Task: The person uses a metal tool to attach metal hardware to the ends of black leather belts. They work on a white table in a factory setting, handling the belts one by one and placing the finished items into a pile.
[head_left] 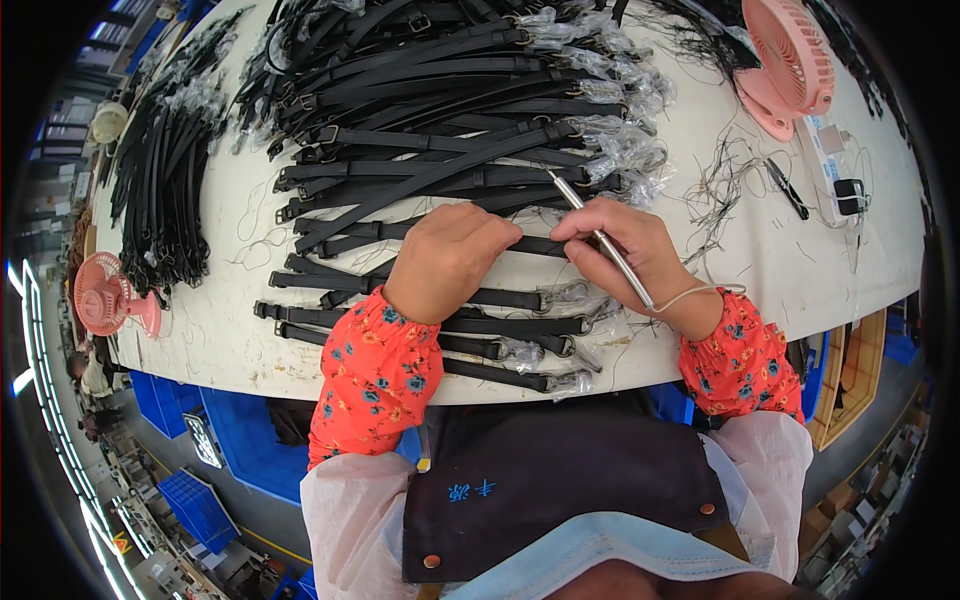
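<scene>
We see the white bench [770, 290] spreading beneath and beyond both hands, with a broad pile of black straps [430, 90] heaped across it ahead of them. Nearer our body than the left hand, and below the bench, sits a blue crate [250, 445]; our dark apron [560, 465] hangs between the forearms. Well to the left of the left hand lies a bundle [165, 190] of more straps, with a pink fan [100, 295] near its lower end. Another pink fan [790, 60] stands far ahead and to the right of the right hand, beside a white power strip [825, 165]. Our left hand [450, 255] is curled nearly closed over one strap [542, 246], which shows in the small gap between our hands. Our right hand [632, 250] pinches that strap between thumb and forefinger, its palm partly open, and also holds a slim silver tool [622, 267] slantwise, tip pointing ahead and left. Clear wraps [625, 140] cover strap ends just ahead of the right hand. Farther right of it lies a black cutter [787, 190], and between them are loose threads [715, 200].
</scene>
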A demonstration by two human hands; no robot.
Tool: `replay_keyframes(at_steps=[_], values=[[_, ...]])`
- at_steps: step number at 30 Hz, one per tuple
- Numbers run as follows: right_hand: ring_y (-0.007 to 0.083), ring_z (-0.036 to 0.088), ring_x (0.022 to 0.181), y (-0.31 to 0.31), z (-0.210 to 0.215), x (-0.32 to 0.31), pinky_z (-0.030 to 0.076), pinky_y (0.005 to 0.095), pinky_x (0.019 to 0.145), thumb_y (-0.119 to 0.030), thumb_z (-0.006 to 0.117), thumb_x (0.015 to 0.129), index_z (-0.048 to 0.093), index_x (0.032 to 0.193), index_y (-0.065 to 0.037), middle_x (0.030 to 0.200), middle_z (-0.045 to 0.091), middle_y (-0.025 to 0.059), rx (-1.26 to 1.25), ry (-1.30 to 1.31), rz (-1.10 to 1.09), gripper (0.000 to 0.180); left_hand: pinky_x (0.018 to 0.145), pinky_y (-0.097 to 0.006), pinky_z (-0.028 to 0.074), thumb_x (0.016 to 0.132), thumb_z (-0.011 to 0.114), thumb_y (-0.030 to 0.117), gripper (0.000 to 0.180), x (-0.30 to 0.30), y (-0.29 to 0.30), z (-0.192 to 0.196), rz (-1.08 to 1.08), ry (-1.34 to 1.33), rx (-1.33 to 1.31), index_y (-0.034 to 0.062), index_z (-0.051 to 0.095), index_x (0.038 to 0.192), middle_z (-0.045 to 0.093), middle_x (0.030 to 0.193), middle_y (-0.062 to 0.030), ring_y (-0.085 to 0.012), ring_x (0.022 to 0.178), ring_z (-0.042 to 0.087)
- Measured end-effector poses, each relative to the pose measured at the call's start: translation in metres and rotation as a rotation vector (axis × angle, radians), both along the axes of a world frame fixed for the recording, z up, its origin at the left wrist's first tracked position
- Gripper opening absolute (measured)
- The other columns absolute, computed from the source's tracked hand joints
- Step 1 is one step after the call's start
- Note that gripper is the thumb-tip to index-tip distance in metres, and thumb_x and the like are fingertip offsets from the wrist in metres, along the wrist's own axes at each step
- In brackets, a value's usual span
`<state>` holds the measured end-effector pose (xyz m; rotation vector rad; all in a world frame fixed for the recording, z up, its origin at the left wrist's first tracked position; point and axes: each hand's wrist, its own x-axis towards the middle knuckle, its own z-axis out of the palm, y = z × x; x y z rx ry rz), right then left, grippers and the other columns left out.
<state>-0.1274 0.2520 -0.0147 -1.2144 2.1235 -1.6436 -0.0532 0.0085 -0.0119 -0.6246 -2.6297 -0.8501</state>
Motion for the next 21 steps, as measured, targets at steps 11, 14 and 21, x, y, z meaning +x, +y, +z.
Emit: replay_keyframes(at_steps=[11,14,21], values=[[0.021,0.069,0.079,-0.002,-0.004,-0.001,0.054,0.0302,0.069,0.003,0.069,0.089,0.069,0.107,-0.007,0.092,0.069,0.0094,0.005,0.034,-0.038,0.021,0.074,-0.03,0.048,0.097,0.063,0.005,0.001,0.003,-0.003,0.012,-0.043,-0.356,0.445,0.0042,0.064,0.098,0.072,0.107,-0.0092,-0.0153,0.081,0.059],[0.0225,0.069,0.078,-0.003,-0.005,0.0,0.054,0.0315,0.068,0.004,0.069,0.088,0.068,0.108,-0.007,0.091,0.068,0.0096,0.001,0.061,-0.036,0.023,0.066,-0.024,0.043,0.103,0.056,0.009,0.006,0.008,0.008,0.006,-0.085,-0.643,0.841,0.0041,0.059,0.103,0.069,0.096,-0.0051,-0.0068,0.074,0.052],[0.0253,0.066,0.076,-0.003,-0.005,0.001,0.053,0.0336,0.067,0.006,0.069,0.085,0.067,0.11,-0.006,0.089,0.063,0.0096,0.037,0.104,0.006,0.027,0.061,-0.021,0.036,0.11,0.049,0.016,0.012,0.005,0.016,-0.003,-0.051,-0.635,0.887,0.0054,0.05,0.107,0.049,0.076,0.0036,-0.0047,0.066,0.041]])
